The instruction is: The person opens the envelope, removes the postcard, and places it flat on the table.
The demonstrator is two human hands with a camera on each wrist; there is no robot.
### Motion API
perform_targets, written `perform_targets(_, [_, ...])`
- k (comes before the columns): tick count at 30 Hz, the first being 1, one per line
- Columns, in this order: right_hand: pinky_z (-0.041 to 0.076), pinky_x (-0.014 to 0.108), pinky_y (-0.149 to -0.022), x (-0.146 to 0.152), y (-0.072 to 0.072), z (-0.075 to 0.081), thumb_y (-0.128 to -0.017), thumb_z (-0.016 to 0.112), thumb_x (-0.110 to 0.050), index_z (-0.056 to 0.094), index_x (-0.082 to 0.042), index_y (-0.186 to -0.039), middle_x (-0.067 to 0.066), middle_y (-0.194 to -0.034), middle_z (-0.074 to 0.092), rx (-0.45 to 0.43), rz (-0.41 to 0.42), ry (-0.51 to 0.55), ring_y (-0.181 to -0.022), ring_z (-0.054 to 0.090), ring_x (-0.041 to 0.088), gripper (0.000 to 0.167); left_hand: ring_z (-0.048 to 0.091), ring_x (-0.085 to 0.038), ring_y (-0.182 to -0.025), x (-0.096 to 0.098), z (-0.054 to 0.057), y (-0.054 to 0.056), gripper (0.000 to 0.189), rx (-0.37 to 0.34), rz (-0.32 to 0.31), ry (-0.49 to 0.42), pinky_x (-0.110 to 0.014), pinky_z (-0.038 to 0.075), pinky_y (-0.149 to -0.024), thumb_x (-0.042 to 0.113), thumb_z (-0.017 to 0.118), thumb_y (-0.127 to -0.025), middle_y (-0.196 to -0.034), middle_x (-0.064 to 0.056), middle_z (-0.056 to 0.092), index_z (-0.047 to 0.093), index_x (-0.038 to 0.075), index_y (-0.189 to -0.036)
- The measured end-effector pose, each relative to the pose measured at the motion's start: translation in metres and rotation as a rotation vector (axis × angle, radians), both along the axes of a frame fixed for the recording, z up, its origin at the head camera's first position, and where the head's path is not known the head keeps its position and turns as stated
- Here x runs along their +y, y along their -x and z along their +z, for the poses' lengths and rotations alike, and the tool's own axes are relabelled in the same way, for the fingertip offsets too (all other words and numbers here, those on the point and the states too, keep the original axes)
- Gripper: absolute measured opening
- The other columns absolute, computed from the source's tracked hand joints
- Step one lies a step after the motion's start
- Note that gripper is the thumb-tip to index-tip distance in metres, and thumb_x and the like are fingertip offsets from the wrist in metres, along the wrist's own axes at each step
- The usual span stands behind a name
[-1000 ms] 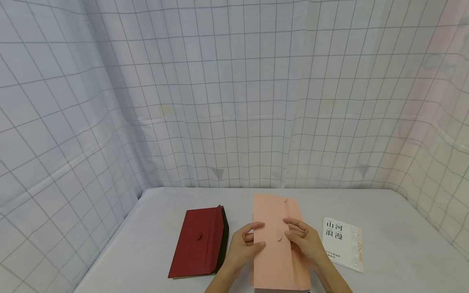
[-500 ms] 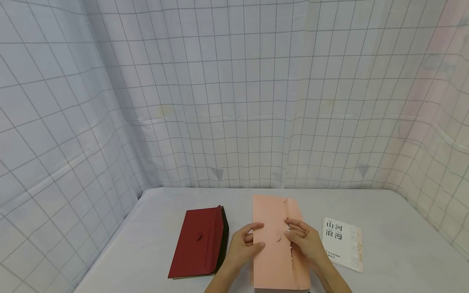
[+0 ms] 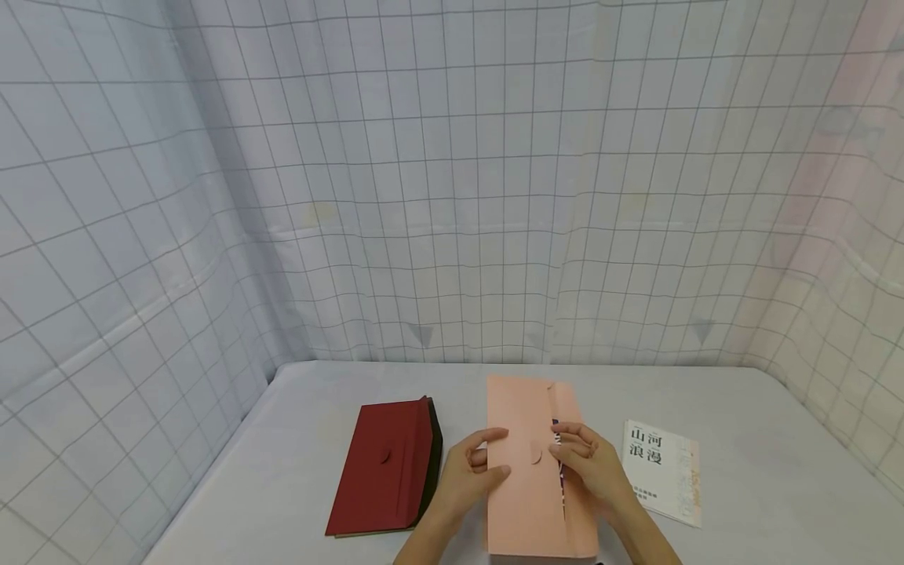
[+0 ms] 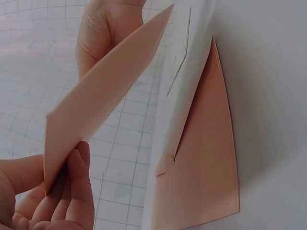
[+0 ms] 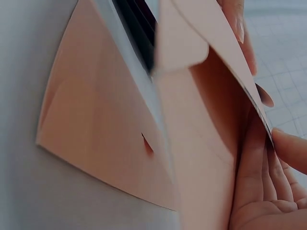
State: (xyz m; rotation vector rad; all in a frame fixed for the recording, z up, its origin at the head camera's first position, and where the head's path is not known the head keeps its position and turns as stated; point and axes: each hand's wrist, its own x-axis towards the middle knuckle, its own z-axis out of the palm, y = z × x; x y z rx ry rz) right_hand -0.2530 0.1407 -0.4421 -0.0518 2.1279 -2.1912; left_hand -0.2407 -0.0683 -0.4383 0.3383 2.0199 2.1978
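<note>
Both hands hold a pink paper envelope (image 3: 523, 502), raised over a second pink envelope (image 3: 585, 518) on the table. My left hand (image 3: 468, 475) pinches its left edge between thumb and fingers. On the opposite edge my right hand (image 3: 588, 463) grips, and in the right wrist view its fingers (image 5: 252, 167) reach inside the fold while the thumb stays outside. A half-round tab shows on the front of the held envelope. Between the two envelopes a thin dark-and-white strip (image 3: 562, 482) shows; the right wrist view has a dark thing (image 5: 136, 28) there, mostly hidden.
To the left lies a red envelope (image 3: 374, 463) with a half-round tab and a dark side fold. White printed cards (image 3: 660, 471) with large dark characters lie to the right. A gridded white curtain (image 3: 459, 235) hangs behind the white table (image 3: 247, 486).
The held envelope has shifted slightly left, and the dark-and-white strip beside its right edge has come into sight. Both hands keep their holds, nearly in place.
</note>
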Motion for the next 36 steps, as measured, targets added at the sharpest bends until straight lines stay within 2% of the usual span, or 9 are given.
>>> perform_targets(3, [0.052,0.019,-0.082,0.003,0.0,0.001,-0.087,0.065,-0.017,0.045,0.0,-0.13,-0.009,-0.106,0.069,0.016,0.06,-0.027,-0.095,0.063,0.003,0.051,0.067,-0.013,-0.082,-0.001,0.0,0.0,0.053,-0.002,0.01,0.004,-0.026,0.055,-0.069,-0.004,0.064,-0.078,-0.106,-0.022,0.068,0.052,0.003,-0.129])
perform_targets(9, [0.053,0.021,-0.075,0.008,0.001,0.004,-0.089,0.062,-0.018,0.039,0.001,-0.134,-0.013,-0.102,0.068,0.033,0.166,-0.044,-0.087,0.062,0.003,0.054,0.068,-0.012,-0.081,-0.005,0.004,0.001,0.053,-0.028,0.024,-0.007,-0.024,0.055,-0.068,-0.003,0.064,-0.08,-0.107,-0.02,0.069,0.051,0.005,-0.13])
perform_targets(13, [0.054,0.022,-0.075,0.008,0.001,0.006,-0.089,0.063,-0.02,0.04,0.001,-0.134,-0.006,-0.107,0.068,0.029,0.166,-0.058,-0.086,0.062,0.004,0.054,0.068,-0.011,-0.082,-0.008,0.005,0.003,0.053,-0.025,0.003,-0.005,-0.024,0.055,-0.069,0.0,0.065,-0.081,-0.108,-0.019,0.069,0.05,0.004,-0.132])
perform_targets(17, [0.054,0.022,-0.076,0.012,0.001,0.006,-0.09,0.061,-0.018,0.04,0.002,-0.133,-0.001,-0.111,0.068,0.028,0.155,-0.058,-0.088,0.065,0.006,0.052,0.068,-0.012,-0.084,-0.013,0.006,0.004,0.053,-0.022,0.009,0.003,-0.024,0.055,-0.071,0.0,0.065,-0.081,-0.11,-0.021,0.068,0.05,0.004,-0.132])
perform_targets(23, [0.055,0.022,-0.076,0.017,0.002,0.006,-0.091,0.059,-0.017,0.038,0.003,-0.132,-0.006,-0.101,0.071,0.037,0.195,-0.032,-0.088,0.068,0.008,0.05,0.067,-0.01,-0.082,-0.016,0.008,0.006,0.054,-0.028,0.012,0.002,-0.024,0.054,-0.07,-0.001,0.066,-0.081,-0.11,-0.022,0.068,0.05,0.004,-0.132])
perform_targets(36, [0.054,0.022,-0.079,0.016,0.002,0.004,-0.09,0.061,-0.017,0.044,0.007,-0.129,-0.008,-0.1,0.071,0.066,0.205,-0.074,-0.09,0.066,0.006,0.049,0.068,-0.012,-0.085,-0.016,0.011,0.003,0.053,-0.014,0.019,-0.007,-0.023,0.054,-0.071,-0.001,0.065,-0.08,-0.112,-0.025,0.066,0.05,0.003,-0.131])
